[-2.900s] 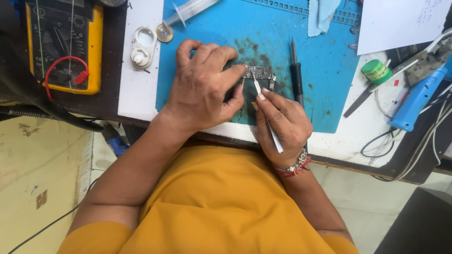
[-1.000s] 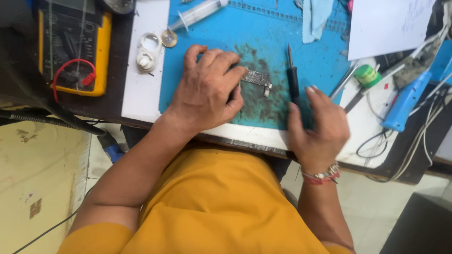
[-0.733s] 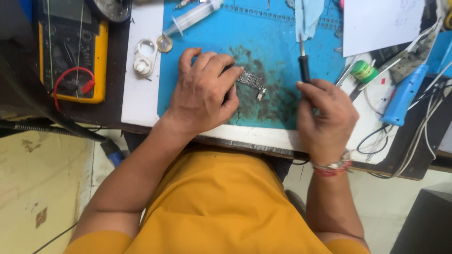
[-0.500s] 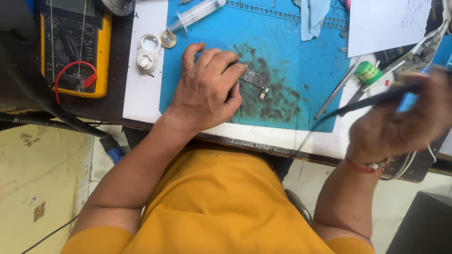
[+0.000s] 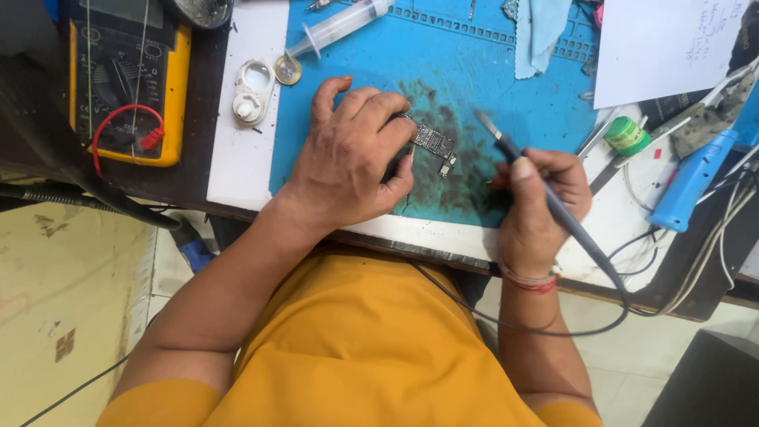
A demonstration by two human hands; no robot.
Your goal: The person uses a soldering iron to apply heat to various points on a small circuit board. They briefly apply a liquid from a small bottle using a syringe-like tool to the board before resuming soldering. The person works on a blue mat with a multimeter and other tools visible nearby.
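Bench (image 5: 237, 170): white work surface under both hands; carries the mat and tools.
Mat (image 5: 466, 79): blue rubber work mat with a dark sooty patch, directly beneath both hands; likely there to shield the bench from heat.
Meter (image 5: 126, 79): yellow-and-black multimeter with red lead, well off to the left of the left hand, out of the working zone.
Left hand (image 5: 348, 154): palm down, fingers curled and spread over the mat, wrist at the near bench edge; pressing on and gripping the board, seemingly to keep it from sliding.
Right hand (image 5: 538, 205): closed in a pen-style grip round the iron's handle, heel resting on the mat for steadiness.
Iron (image 5: 538, 186): thin dark soldering iron with trailing cable, tip angled up-left toward the board but apart from it.
Board (image 5: 433, 142): small grey rectangular circuit board, flat on the mat under the left fingertips, between the two hands.
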